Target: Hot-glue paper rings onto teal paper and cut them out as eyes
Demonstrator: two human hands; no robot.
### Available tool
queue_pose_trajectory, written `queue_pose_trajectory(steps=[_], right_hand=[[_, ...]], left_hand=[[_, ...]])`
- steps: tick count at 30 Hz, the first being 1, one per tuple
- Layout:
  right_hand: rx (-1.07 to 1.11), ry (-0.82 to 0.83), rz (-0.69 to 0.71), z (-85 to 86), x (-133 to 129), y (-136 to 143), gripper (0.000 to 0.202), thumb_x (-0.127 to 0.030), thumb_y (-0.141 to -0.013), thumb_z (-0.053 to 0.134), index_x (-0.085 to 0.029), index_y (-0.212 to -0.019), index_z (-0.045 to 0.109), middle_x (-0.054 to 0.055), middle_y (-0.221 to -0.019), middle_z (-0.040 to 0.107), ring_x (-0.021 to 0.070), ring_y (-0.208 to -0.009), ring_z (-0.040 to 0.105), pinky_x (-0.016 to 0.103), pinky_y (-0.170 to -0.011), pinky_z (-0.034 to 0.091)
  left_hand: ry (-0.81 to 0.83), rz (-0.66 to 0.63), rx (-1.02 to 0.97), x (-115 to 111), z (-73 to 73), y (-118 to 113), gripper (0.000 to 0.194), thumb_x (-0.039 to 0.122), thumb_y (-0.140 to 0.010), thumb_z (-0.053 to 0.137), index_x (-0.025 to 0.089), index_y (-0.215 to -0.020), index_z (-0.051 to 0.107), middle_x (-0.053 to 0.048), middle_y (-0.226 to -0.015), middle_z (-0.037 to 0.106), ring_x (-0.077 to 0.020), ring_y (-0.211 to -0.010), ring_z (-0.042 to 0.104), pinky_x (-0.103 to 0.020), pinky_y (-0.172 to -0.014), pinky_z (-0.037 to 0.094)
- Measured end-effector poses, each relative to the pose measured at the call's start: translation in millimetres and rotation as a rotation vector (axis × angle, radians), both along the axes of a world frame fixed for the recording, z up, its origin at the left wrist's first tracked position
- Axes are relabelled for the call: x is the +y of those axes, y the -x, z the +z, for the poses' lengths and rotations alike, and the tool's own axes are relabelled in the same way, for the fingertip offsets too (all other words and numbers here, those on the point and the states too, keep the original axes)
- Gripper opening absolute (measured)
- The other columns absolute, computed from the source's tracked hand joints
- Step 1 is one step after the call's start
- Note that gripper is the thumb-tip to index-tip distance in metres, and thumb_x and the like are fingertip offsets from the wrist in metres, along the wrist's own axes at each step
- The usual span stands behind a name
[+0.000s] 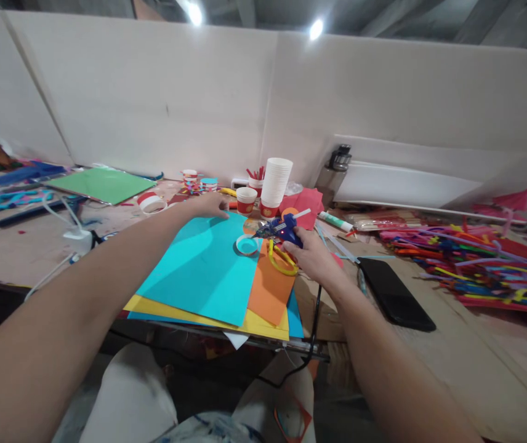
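My right hand (307,249) grips a blue hot glue gun (284,229), with a white glue stick poking out of its back. The gun's nozzle is at the rim of a small round paper cup piece (247,245), white-edged and turquoise inside. That piece sits on a turquoise paper sheet (203,271). Over the sheet's far edge is my left hand (212,205), its fingers apart and nothing visible in them. Yellow scissors (282,259) lie on an orange sheet (273,292) beside the gun.
Behind stand a tall stack of paper cups (277,181) and a single red-and-white cup (246,200). To the right lie a black phone (395,294) and many pipe cleaners (476,264). A black cord (314,332) hangs over the table edge. Green paper (104,184) lies left.
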State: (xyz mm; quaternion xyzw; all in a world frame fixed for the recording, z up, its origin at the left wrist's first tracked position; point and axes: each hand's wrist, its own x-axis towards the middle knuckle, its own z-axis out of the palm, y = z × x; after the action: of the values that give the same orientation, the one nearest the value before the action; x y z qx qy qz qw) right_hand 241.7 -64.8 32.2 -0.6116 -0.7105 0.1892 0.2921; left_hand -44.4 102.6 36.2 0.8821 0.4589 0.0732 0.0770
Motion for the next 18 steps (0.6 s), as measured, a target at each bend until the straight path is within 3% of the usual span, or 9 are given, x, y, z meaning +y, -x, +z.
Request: queue_pose_trajectory(steps=[6,8,11,13,15,18], right_hand=[[-0.005,-0.06,0.007,-2.0,1,5,0.028,-0.026,-0.083,0.056,-0.013,-0.106,0.066,0.009,-0.094,0.071,0.0215,-0.081,0.061,0.03,-0.071,0.045],[0.002,-0.086,0.016,-3.0,1,6,0.029,-0.027,-0.081,0.057,-0.013,-0.105,0.066,0.01,-0.095,0.071,0.0221,-0.083,0.061,0.031,-0.071,0.045],[0.017,-0.117,0.042,-3.8,1,8,0.031,-0.026,-0.08,0.058,-0.013,-0.107,0.065,0.011,-0.1,0.071,0.0229,-0.085,0.061,0.032,-0.075,0.047],[0.01,-0.122,0.047,-4.6,1,9,0.032,-0.026,-0.08,0.057,-0.013,-0.108,0.065,0.011,-0.099,0.071,0.0226,-0.083,0.06,0.033,-0.076,0.047],[0.001,-0.116,0.056,-6.3,1,10,0.031,-0.027,-0.081,0.056,-0.013,-0.108,0.065,0.01,-0.096,0.07,0.0222,-0.08,0.06,0.034,-0.076,0.048],[-0.018,-0.134,0.079,-11.4,4,9,0.032,-0.025,-0.082,0.055,-0.014,-0.11,0.065,0.011,-0.098,0.07,0.0233,-0.083,0.061,0.035,-0.079,0.049]], left_hand=[[0.07,0.153,0.13,-14,-7.4,3,0.022,0.037,-0.073,0.066,0.018,-0.083,0.072,-0.004,-0.085,0.074,-0.0194,-0.077,0.065,-0.025,-0.064,0.042],[0.056,0.16,0.159,-23,-12.8,1,0.023,0.037,-0.076,0.066,0.018,-0.085,0.074,-0.006,-0.09,0.075,-0.022,-0.083,0.067,-0.026,-0.07,0.046],[-0.027,0.083,-0.009,-40,-20.7,-4,0.038,0.042,-0.085,0.06,0.016,-0.109,0.073,-0.012,-0.119,0.072,-0.0274,-0.111,0.064,-0.033,-0.093,0.047],[0.01,-0.022,-0.172,-52,-26.1,-9,0.051,0.047,-0.088,0.057,0.017,-0.128,0.065,-0.012,-0.137,0.063,-0.027,-0.126,0.057,-0.035,-0.105,0.042],[0.098,-0.112,-0.269,-61,-32.3,-15,0.067,0.052,-0.083,0.065,0.021,-0.141,0.054,-0.009,-0.146,0.057,-0.0266,-0.132,0.053,-0.035,-0.109,0.04],[0.203,-0.189,-0.402,-68,-43.2,-24,0.083,0.046,-0.071,0.079,0.021,-0.144,0.049,-0.009,-0.144,0.058,-0.0274,-0.131,0.054,-0.037,-0.109,0.041]])
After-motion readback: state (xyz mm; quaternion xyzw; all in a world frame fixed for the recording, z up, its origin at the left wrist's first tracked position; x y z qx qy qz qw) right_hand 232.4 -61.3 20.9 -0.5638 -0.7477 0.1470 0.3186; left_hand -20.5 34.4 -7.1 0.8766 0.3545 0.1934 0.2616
